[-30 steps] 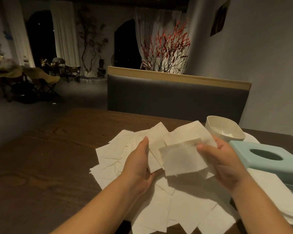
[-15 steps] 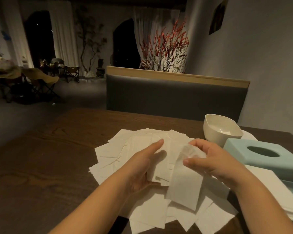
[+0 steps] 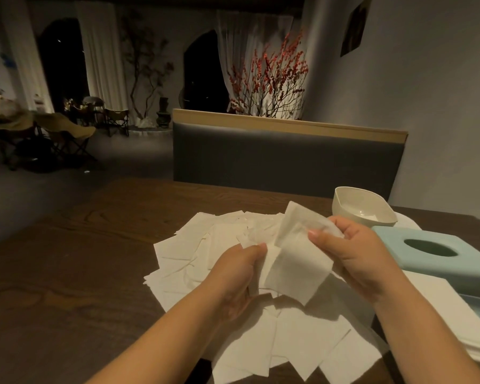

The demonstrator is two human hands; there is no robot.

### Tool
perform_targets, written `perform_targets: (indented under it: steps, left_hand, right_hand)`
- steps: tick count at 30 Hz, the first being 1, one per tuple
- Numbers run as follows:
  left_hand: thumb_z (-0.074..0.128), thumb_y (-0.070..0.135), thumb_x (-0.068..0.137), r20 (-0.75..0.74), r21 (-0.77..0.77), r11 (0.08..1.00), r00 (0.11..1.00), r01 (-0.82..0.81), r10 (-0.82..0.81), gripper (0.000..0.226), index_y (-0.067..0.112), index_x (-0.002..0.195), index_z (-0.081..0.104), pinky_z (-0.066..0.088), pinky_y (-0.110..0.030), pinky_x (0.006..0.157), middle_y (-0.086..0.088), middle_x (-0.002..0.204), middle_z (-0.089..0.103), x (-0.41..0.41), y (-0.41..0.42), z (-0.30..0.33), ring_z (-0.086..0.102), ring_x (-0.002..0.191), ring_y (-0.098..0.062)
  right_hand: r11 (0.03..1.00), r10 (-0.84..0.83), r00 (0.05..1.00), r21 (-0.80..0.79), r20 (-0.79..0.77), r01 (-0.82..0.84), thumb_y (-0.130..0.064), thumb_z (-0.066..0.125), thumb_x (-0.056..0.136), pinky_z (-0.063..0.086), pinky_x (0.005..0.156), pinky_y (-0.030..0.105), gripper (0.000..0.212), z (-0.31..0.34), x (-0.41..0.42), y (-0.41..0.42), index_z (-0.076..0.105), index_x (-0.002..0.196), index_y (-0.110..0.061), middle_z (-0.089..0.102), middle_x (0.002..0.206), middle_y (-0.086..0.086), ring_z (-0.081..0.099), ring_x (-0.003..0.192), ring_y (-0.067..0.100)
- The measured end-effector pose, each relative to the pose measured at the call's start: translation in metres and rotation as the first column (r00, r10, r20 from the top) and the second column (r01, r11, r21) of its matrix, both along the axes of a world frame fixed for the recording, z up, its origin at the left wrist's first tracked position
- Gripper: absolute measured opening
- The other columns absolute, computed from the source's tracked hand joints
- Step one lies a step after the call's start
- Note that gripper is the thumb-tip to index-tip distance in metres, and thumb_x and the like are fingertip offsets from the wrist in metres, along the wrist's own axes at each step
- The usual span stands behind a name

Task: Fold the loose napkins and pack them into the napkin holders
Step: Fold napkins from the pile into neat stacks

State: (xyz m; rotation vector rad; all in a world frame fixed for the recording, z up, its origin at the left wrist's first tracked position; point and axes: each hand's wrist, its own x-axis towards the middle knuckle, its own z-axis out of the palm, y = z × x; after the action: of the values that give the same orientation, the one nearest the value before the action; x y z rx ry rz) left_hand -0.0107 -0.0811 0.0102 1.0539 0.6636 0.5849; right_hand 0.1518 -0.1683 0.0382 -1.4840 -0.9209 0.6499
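A heap of loose white napkins [image 3: 194, 253] is spread over the dark wooden table [image 3: 75, 273]. Above the heap hangs one white napkin [image 3: 297, 261], bent over near its top. My right hand [image 3: 355, 256] pinches its upper right part. My left hand [image 3: 239, 275] grips its left edge, fingers closed on the paper. A pale blue napkin holder [image 3: 438, 261] with an oval slot lies on the right, just beyond my right hand. Under and in front of it lies a flat white stack of napkins [image 3: 449, 309].
A cream bowl-shaped holder [image 3: 363, 206] stands behind the blue one. A grey padded bench back [image 3: 286, 159] runs along the table's far side. The wall is close on the right. Folding chairs stand far off at the left.
The single napkin went from held flat, to hanging down from my right hand, to raised again with its top bent over. My left hand shifted from the heap to the napkin's left edge.
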Motion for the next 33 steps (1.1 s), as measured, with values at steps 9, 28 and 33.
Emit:
perform_targets:
  steps: [9, 28, 33]
  left_hand:
    - [0.064, 0.016, 0.096, -0.083, 0.108, 0.969, 0.974, 0.220, -0.212, 0.019, 0.013, 0.113, 0.069, 0.058, -0.043, 0.091, -0.008, 0.105, 0.077, -0.003, 0.001, -0.005, 0.073, 0.101, -0.026]
    - [0.056, 0.038, 0.100, 0.056, -0.037, 0.998, 0.997, -0.054, 0.056, 0.027, 0.018, 0.116, 0.067, 0.054, -0.049, 0.098, -0.011, 0.111, 0.075, 0.003, 0.002, 0.001, 0.072, 0.102, -0.031]
    - [0.061, 0.014, 0.098, 0.102, -0.100, 0.952, 0.949, -0.288, 0.298, 0.022, 0.011, 0.120, 0.062, 0.053, -0.052, 0.098, -0.013, 0.108, 0.075, -0.012, 0.019, 0.009, 0.071, 0.101, -0.033]
  right_hand:
    - [0.989, -0.146, 0.939, 0.058, 0.310, 0.135, -0.026, 0.069, 0.090, 0.047, 0.061, 0.025, 0.011, -0.008, -0.007, 0.008, 0.071, 0.081, -0.022, 0.071, 0.077, -0.001, 0.066, 0.075, 0.017]
    - [0.995, -0.049, 0.979, -0.080, 0.196, 0.066, -0.015, 0.067, 0.090, 0.041, 0.052, 0.019, 0.015, -0.012, -0.034, 0.015, 0.066, 0.075, -0.016, 0.060, 0.068, -0.002, 0.052, 0.061, 0.010]
    - [0.973, -0.212, 0.924, -0.022, 0.319, 0.231, -0.023, 0.060, 0.097, 0.041, 0.061, 0.017, 0.006, -0.011, -0.016, 0.013, 0.064, 0.092, -0.024, 0.065, 0.094, -0.006, 0.058, 0.085, 0.006]
